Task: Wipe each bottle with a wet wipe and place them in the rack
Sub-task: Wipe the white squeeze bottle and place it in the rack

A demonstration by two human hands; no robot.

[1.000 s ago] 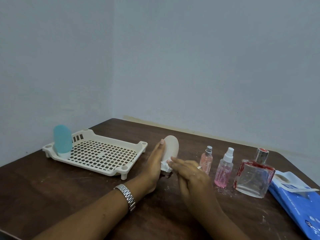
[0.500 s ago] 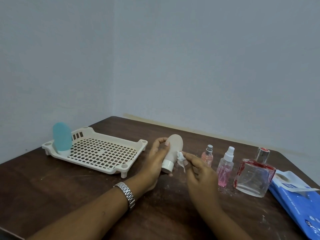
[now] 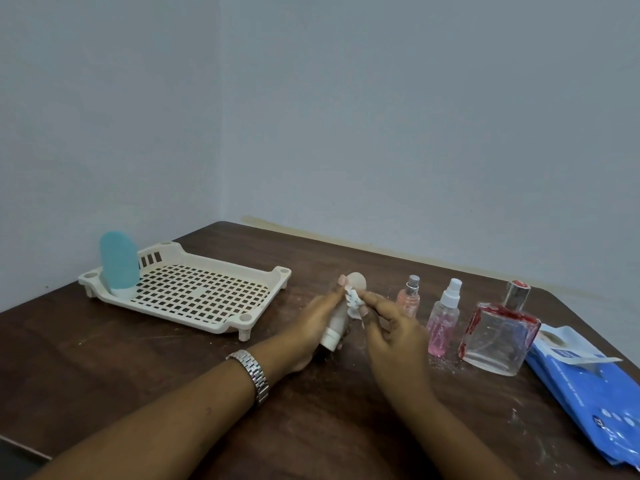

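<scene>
Holding the beige bottle (image 3: 341,315) in my left hand (image 3: 313,332), I have it tilted cap-down and lifted off the bench (image 3: 173,368), so its side is turned toward my other hand. The fingers wrap the bottle's left side, leaving the right side bare for cleaning. My right hand (image 3: 394,330) pinches a small crumpled wet wipe (image 3: 353,303) between thumb and fingertips and presses it against the bottle's upper body; I judge this is mid-wipe, with the bottle not yet ready for the rack.

The rack (image 3: 194,296) sits toward the bench's far left corner, close to my left hand, which makes the drop-off short. A blue bottle (image 3: 119,266) already stands cap-down in the rack's far left corner, so one bottle looks done.

Along the right side of the bench wait three more: a small pink spray bottle (image 3: 408,297), a taller pink spray bottle (image 3: 443,318) with a white nozzle, and a square glass bottle (image 3: 498,330). They stand in a row just beside my right hand, within easy reach. The blue wipes pack (image 3: 595,393) lies at the right edge, flap peeled open for the next sheet.
</scene>
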